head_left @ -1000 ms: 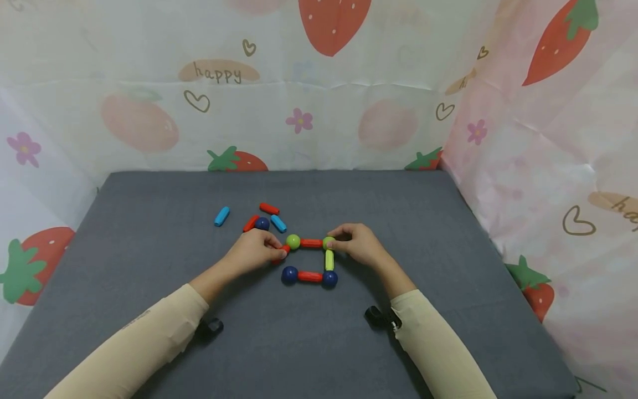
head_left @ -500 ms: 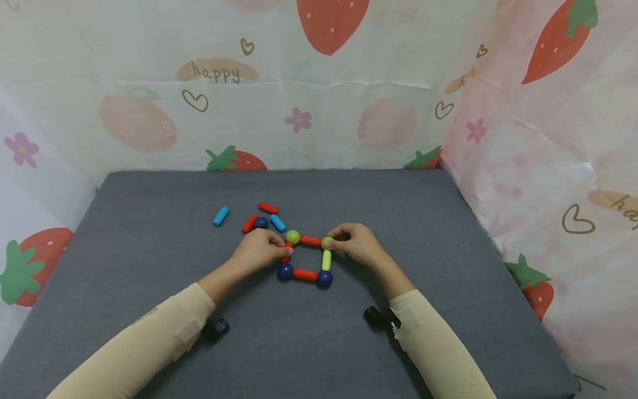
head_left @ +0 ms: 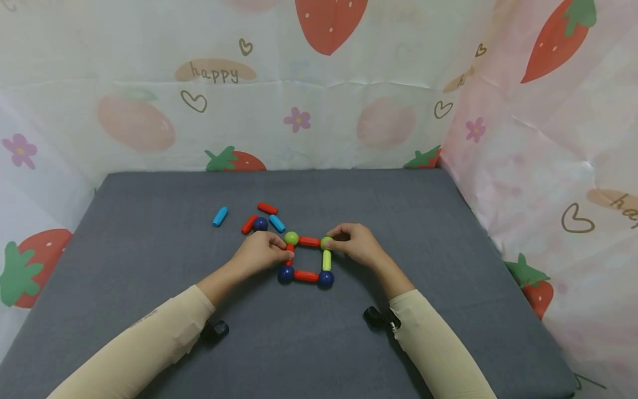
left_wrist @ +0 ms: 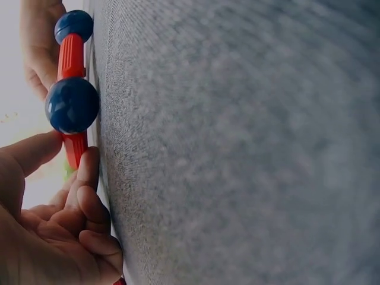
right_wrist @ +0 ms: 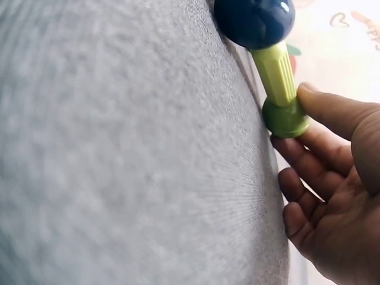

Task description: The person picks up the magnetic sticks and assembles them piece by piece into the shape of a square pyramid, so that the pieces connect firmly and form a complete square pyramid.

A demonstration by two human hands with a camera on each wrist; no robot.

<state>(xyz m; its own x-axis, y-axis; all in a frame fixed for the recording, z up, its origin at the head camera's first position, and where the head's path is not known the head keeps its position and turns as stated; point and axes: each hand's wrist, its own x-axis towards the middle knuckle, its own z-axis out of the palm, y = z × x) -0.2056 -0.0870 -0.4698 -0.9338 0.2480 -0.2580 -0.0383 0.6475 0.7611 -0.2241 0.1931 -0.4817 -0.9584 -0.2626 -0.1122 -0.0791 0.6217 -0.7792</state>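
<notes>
My left hand (head_left: pixel 259 250) pinches a red rod (left_wrist: pixel 75 148), the left side of a square of rods and balls (head_left: pixel 306 276) on the gray table (head_left: pixel 423 238). My right hand (head_left: pixel 360 243) pinches the green ball (right_wrist: pixel 285 120) at its far right corner.

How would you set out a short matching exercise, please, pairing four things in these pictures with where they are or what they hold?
Things:
1. Light blue cylindrical rod furthest left
2. Yellow-green ridged rod
3. Left hand
4. Right hand

Places and states:
A. Pinches the green ball at a far corner of the square frame
B. Lies on the grey cloth, apart from the other pieces
C. Forms the frame's right side, ending at a shiny dark blue ball
D. Holds a red ridged rod on the frame's left side

Pairs: 1-B, 2-C, 3-D, 4-A
</notes>
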